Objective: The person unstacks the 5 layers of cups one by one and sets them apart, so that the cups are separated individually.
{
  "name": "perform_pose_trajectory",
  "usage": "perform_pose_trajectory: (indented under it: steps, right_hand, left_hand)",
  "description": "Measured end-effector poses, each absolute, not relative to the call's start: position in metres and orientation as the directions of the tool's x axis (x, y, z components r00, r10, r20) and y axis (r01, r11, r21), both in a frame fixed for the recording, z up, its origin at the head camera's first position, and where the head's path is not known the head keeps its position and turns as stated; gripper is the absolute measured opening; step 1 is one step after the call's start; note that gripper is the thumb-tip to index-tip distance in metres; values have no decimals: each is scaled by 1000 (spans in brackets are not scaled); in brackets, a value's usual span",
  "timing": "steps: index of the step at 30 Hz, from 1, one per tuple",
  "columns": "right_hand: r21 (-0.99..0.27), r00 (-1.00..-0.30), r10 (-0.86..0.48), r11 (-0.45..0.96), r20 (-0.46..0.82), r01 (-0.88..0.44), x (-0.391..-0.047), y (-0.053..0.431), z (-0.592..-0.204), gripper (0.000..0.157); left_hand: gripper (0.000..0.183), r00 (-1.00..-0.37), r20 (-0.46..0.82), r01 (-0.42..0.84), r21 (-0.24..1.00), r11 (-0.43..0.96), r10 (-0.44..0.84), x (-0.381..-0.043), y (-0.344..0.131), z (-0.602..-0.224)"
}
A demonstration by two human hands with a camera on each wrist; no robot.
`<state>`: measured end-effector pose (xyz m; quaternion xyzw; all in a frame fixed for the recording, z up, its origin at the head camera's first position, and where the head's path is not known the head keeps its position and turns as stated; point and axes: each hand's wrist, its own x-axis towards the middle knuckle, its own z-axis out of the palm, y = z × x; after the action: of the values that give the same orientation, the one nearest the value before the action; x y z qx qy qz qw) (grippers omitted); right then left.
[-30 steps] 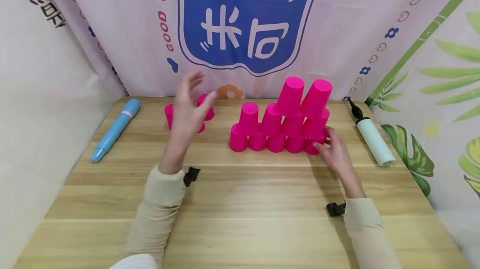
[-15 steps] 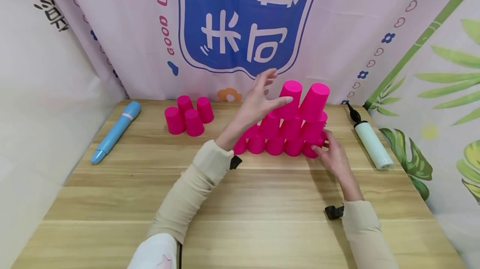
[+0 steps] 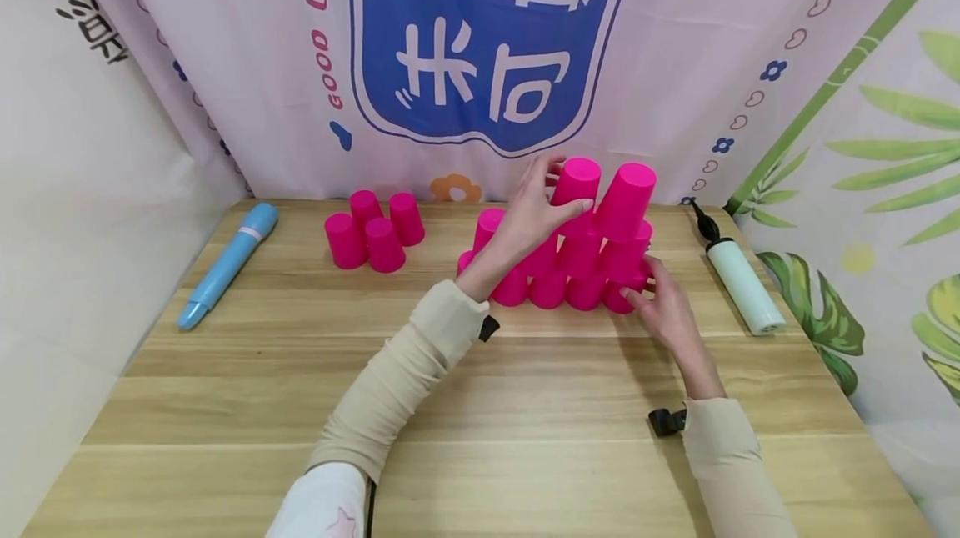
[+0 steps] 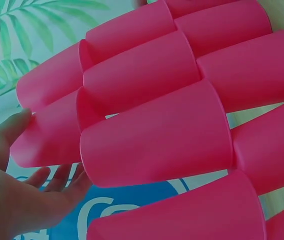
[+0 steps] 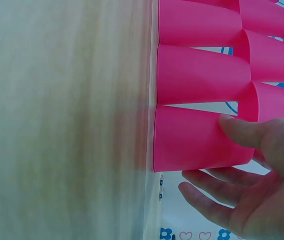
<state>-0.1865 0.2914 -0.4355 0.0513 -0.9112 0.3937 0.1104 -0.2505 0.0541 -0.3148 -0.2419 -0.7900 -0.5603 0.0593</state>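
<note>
Upside-down pink cups form a stepped stack, with two cups as its third row. My left hand [image 3: 527, 217] reaches across to the left cup [image 3: 581, 178] of that top row. In the left wrist view, the thumb rests on one side of this cup [image 4: 49, 135] near its closed end, and the fingers curve round the opposite side. My right hand [image 3: 667, 313] holds the rightmost bottom cup [image 5: 197, 140], thumb on its front and fingers round its outer side. The other top cup [image 3: 628, 200] stands just right of the left hand.
Several more upside-down pink cups [image 3: 385, 246] stand in a cluster left of the stack. A light blue tube-shaped pump [image 3: 228, 267] lies at the table's left edge, a pale green hand pump [image 3: 742, 284] at the right. A printed cloth [image 3: 255, 104] hangs behind the table.
My left hand has moved right, from above the loose cups to the left top cup, and closed in around it. My right hand stays at the rightmost bottom cup.
</note>
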Motion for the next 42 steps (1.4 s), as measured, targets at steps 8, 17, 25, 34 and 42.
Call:
perform_pose_trajectory:
  steps: [8,17,25,34,42]
  right_hand:
    - [-710,-970,-7,680,241,-181,-187,293,-438,58]
    - [-706,-975,-15,687,222,-171,-191,290,-434,60]
    - [-706,-980,1,694,199,-142,-190,291,-434,61]
    - [-695,-973,-5,699,229,-167,-187,293,-435,58]
    - [-693,-972,-15,698,236,-179,-185,292,-436,58]
  left_hand:
    - [60,-855,435,499,838,221,283,-248,52,-313]
    - [60,-825,563,557,802,214,37,-218,-35,-296]
    - [59,-846,430,355,896,267,-315,-234,-154,-303]
    - [60,-829,242,142,963,230,-503,-259,-220,-340]
    - [59,-823,234,37,931,362,-517,-292,-245,-387]
